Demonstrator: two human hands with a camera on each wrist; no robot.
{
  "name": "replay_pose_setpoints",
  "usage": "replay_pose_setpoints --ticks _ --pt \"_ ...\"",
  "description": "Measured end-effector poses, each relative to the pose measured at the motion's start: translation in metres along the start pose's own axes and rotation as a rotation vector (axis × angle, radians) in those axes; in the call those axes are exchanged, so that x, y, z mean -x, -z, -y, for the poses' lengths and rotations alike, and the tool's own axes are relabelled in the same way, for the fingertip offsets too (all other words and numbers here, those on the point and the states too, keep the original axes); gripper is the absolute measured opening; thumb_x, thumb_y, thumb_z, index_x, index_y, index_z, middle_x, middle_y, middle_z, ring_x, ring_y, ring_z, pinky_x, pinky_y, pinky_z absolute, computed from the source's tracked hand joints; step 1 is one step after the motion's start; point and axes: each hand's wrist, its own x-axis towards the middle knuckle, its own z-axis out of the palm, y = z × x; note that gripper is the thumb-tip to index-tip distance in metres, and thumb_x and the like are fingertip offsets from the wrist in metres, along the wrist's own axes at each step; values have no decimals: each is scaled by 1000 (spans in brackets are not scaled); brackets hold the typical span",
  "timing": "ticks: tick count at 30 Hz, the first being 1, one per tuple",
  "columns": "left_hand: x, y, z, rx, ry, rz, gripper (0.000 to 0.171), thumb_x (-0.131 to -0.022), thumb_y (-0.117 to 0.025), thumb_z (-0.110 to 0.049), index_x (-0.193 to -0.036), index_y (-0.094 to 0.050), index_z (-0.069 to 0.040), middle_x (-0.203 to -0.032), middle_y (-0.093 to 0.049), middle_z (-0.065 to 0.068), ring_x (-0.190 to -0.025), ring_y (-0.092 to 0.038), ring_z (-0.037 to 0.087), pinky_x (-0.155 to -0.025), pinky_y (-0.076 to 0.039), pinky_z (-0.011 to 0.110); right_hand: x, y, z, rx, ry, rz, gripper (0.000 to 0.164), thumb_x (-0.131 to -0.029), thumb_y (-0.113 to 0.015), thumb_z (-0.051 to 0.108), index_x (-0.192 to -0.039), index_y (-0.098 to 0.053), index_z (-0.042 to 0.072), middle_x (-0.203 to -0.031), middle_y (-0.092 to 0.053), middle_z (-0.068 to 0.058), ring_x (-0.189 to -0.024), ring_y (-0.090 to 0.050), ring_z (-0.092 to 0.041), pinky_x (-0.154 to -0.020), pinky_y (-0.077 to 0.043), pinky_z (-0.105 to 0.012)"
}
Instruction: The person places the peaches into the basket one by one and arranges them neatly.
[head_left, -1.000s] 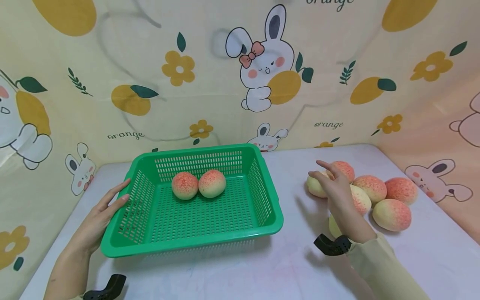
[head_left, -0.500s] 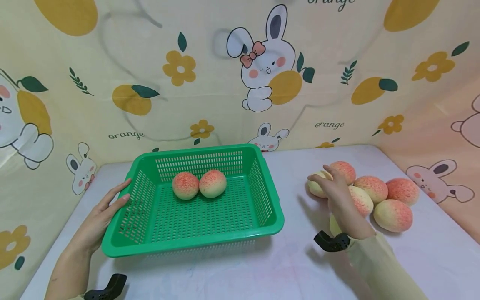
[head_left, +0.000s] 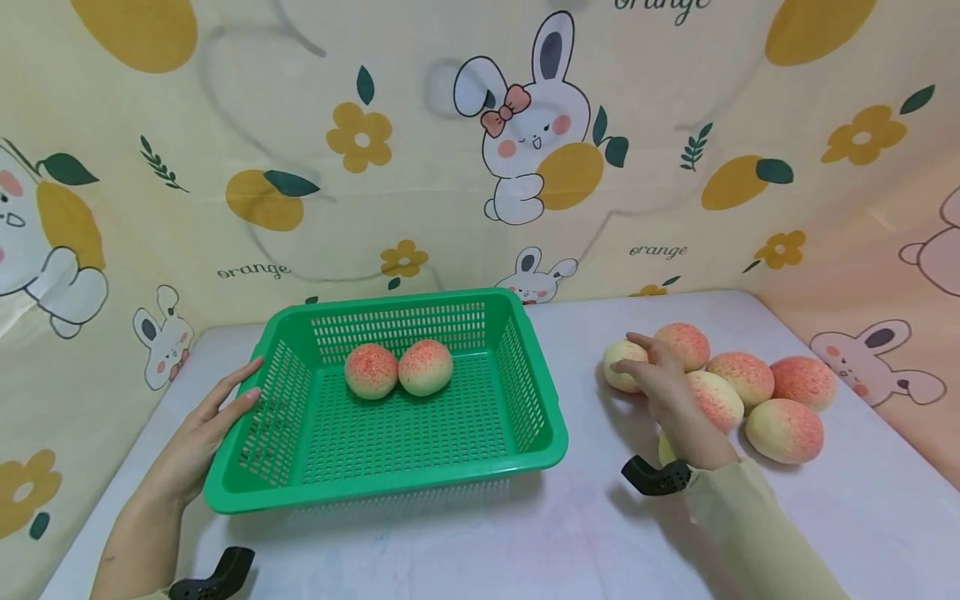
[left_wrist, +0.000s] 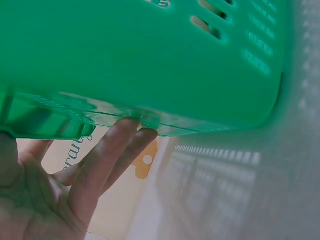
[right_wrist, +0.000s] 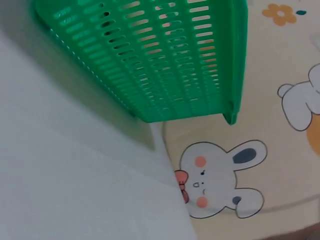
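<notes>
My left hand (head_left: 198, 437) is at the left end of a green plastic basket (head_left: 551, 433), gripping its rim. In the left wrist view, the fingers (left_wrist: 107, 165) reach up against the outside of the basket wall (left_wrist: 140, 55). Two pink-speckled peaches (head_left: 371, 372) sit side by side inside, toward the back. On the table to the right, my right hand (head_left: 675, 404) holds a pale yellow peach (head_left: 619, 367) between thumb and fingers. Only a dim sliver of that hand shows in the right wrist view; the held peach is out of that frame.
Several more peaches (head_left: 785, 431) are clustered right beside and under my right hand, one mostly hidden by the wrist. The white table (head_left: 465, 542) ends at a patterned cloth backdrop (head_left: 420, 208) with rabbits and oranges. The basket's right wall (right_wrist: 165, 65) stands between the two hands.
The right hand's fingers have come down around the pale peach, which has shifted slightly left, away from the pile. Left hand, basket and the two peaches inside look the same.
</notes>
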Motion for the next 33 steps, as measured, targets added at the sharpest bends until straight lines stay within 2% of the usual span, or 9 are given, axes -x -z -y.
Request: replay_pose_setpoints --ticks 5,10,13,15,18,20,26,33 --pt "1 4 -1 -10 7 -8 54 -102 -43 -38 -152 -22 -39 -126 -39 3 -84 -67 10 -68 -59 34 -2 -7 -3 -52 -7 14 68 -96 -53 10 -154 -20 18 -160 -5 -12 -137 -20 -31 -104 -41 -42" --pt "2 7 0 0 3 -5 54 -103 -43 -37 -152 -21 -38 -125 -38 -1 -86 -66 10 -68 -59 34 -5 -16 -1 1 26 19 61 -98 -51 16 -153 -26 20 -160 -8 -14 -137 -20 -32 -101 -42 -42" --pt "2 7 1 2 6 -7 54 -102 -43 -37 -152 -21 -38 -121 -42 -4 -85 -67 11 -68 -59 34 -7 -21 0 3 4 20 60 -97 -53 18 -152 -29 22 -160 -8 -12 -136 -20 -31 -99 -43 -39" --pt "2 7 1 -8 7 -5 54 -102 -43 -38 -152 -21 -38 -119 -43 -5 -84 -67 11 -67 -59 35 -6 -24 2 -56 -40 31 60 -96 -56 18 -151 -31 26 -160 -7 -9 -137 -19 -30 -100 -42 -38" --pt "1 5 2 -7 3 3 54 -103 -42 -37 -152 -21 -38 -116 -47 -7 -83 -67 13 -67 -59 35 -6 -29 2 -197 -101 56 62 -95 -59 16 -150 -33 27 -161 -9 -5 -138 -17 -27 -108 -39 -43" --pt "1 4 2 -7 -1 10 54 -103 -42 -37 -152 -20 -37 -118 -46 -5 -83 -67 13 -67 -59 35 -5 -33 2 -262 -116 67 63 -95 -59 13 -150 -33 25 -160 -11 -4 -140 -16 -27 -111 -34 -47" --pt "1 0 0 -7 -1 10 55 -103 -42 -38 -153 -20 -36 -127 -39 7 -85 -67 12 -68 -59 35 0 -40 8 -258 -86 61 61 -93 -62 13 -148 -38 24 -159 -17 -5 -140 -19 -28 -109 -35 -52" --pt "1 -1 -1 -18 17 -6 55 -102 -42 -42 -152 -19 -39 -141 -26 17 -85 -66 10 -69 -59 34 11 -45 24 -297 3 101 61 -93 -60 7 -148 -38 18 -154 -23 -7 -134 -23 -26 -104 -39 -56"
